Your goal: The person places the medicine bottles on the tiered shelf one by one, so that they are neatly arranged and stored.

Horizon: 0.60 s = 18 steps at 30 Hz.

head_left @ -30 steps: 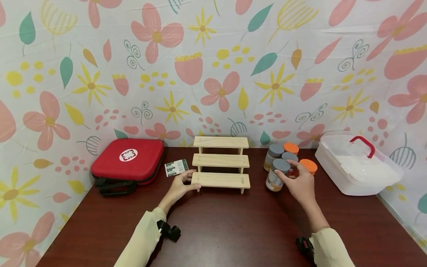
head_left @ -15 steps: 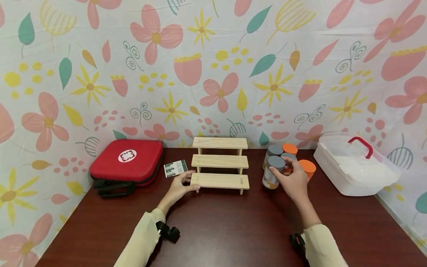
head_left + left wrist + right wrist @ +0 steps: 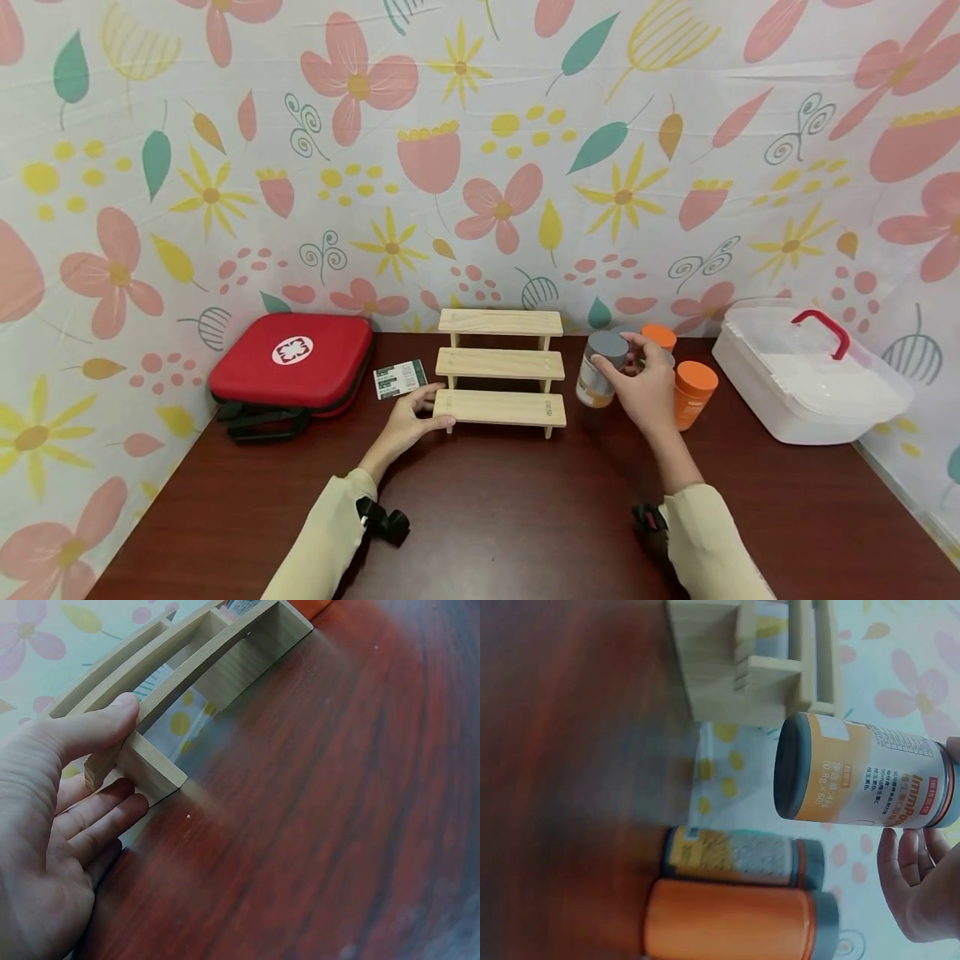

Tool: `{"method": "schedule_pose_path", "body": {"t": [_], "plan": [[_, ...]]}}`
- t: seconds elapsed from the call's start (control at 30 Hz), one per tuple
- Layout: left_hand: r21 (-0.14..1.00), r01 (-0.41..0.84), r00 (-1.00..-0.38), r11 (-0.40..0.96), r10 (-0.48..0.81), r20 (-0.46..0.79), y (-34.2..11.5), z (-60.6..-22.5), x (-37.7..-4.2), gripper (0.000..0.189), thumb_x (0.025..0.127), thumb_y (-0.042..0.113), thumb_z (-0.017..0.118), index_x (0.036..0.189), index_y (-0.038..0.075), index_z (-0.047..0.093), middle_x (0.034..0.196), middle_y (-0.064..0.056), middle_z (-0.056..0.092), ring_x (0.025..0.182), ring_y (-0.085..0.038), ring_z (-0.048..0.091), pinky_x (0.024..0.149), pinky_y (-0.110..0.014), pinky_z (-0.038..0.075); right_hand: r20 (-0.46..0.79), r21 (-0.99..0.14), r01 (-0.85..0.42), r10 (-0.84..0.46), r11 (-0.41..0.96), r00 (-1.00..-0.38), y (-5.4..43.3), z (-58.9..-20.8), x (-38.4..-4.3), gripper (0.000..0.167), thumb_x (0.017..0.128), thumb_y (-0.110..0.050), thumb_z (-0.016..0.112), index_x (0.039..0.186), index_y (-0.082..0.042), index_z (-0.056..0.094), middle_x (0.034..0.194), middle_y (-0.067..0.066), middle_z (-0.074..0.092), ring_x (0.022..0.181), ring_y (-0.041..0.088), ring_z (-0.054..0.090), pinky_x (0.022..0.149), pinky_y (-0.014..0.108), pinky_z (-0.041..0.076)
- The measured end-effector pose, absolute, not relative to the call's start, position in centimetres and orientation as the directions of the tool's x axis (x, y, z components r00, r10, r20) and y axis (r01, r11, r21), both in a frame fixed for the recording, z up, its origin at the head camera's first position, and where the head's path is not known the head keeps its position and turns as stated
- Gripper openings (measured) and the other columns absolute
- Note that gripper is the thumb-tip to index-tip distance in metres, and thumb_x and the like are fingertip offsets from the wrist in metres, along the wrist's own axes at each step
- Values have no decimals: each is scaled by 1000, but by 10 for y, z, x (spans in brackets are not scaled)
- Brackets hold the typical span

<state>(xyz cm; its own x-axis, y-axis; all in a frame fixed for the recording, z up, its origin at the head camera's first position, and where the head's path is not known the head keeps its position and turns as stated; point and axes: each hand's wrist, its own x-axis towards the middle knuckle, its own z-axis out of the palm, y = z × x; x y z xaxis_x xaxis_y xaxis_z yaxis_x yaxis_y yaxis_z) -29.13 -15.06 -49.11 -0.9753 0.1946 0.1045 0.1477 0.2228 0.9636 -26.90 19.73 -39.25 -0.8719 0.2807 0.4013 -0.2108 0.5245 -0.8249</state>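
Note:
A three-step wooden display rack (image 3: 501,406) stands near the back of the table. At its left end, my left hand (image 3: 401,429) grips the lowest step; in the left wrist view the thumb lies on the plank and the fingers are under it. My right hand (image 3: 649,390) holds a grey-capped supplement bottle (image 3: 595,382) by its cap, just right of the rack. The right wrist view shows this bottle (image 3: 866,772) raised off the table, with a white and orange label. Behind the right hand stand other bottles, including an orange bottle (image 3: 692,407), partly hidden.
A red first-aid case (image 3: 292,358) with a black handle lies at the left. Between it and the rack is a small printed card (image 3: 399,379). At the right stands a white lidded box (image 3: 806,375) with a red handle. A flower-patterned cloth (image 3: 480,167) hangs behind.
The right hand has lifted the grey-capped bottle and carried it left, away from the other bottles toward the rack. My left hand stays at the rack's end.

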Motion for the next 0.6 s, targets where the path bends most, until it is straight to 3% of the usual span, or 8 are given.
{"method": "schedule_pose_path", "body": {"t": [0.2,0.6], "plan": [[966,134,-973,221,214,86,-151,-473,-282,64,80,4,77,138,-5,50,123,-26,61,97,-12,57,89,-34,45,436,-823,-267,255,502,-863,183,-379,-277,54,84,-24,76,129,-2,55,102,11,51,85,13,52,74,4,41],[964,141,-970,227,226,89,-150,-461,-273,64,81,7,76,139,-4,50,123,-25,61,100,-15,58,89,-34,46,513,-813,-385,224,436,-829,156,-352,-300,54,83,-19,77,128,1,56,104,9,51,90,11,46,73,6,41]]}}
